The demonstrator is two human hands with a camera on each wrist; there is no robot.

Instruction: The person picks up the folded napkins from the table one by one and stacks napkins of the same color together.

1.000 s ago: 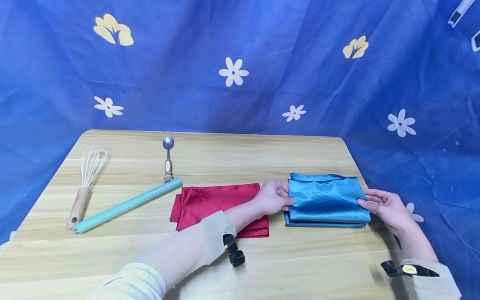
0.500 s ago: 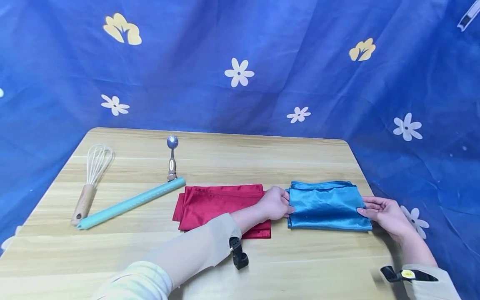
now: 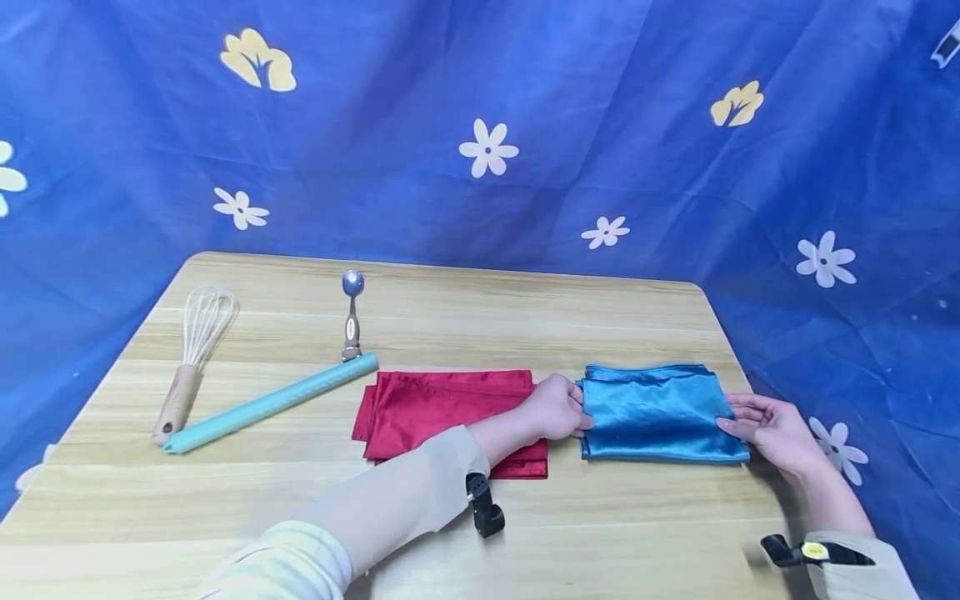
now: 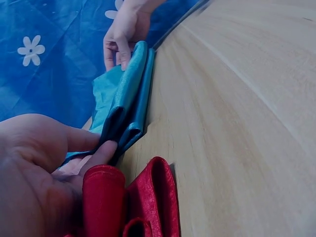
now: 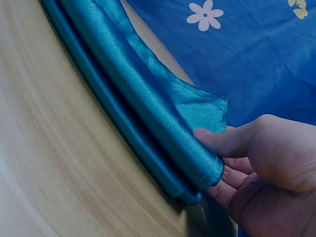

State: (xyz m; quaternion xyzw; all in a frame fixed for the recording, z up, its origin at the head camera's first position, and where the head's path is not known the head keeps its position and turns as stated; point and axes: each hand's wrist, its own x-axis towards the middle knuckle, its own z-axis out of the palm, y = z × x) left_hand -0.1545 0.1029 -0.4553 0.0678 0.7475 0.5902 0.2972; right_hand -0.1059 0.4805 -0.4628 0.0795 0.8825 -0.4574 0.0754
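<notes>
A folded blue satin cloth (image 3: 656, 417) lies at the right of the wooden table, its layers stacked into a rough rectangle. My left hand (image 3: 557, 408) pinches its left edge, thumb on top and fingers underneath. At the opposite edge, my right hand (image 3: 772, 429) pinches the cloth the same way; the right wrist view shows the thumb pressed on the blue folds (image 5: 163, 133). Left of it lies a folded red satin cloth (image 3: 442, 412), partly covered by my left forearm. In the left wrist view, red folds (image 4: 103, 197) sit right beside the left hand's fingers.
At the left of the table (image 3: 525, 317) lie a whisk (image 3: 193, 358) with a wooden handle and a turquoise stick-like tube (image 3: 273, 404). A metal scoop (image 3: 352, 312) touches or nearly meets the tube's far end. A blue flowered curtain (image 3: 412, 125) hangs behind and to the right.
The blue cloth's upper layers have come down flatter and its edges line up more closely. Both hands keep hold of its sides. The head view has shifted slightly.
</notes>
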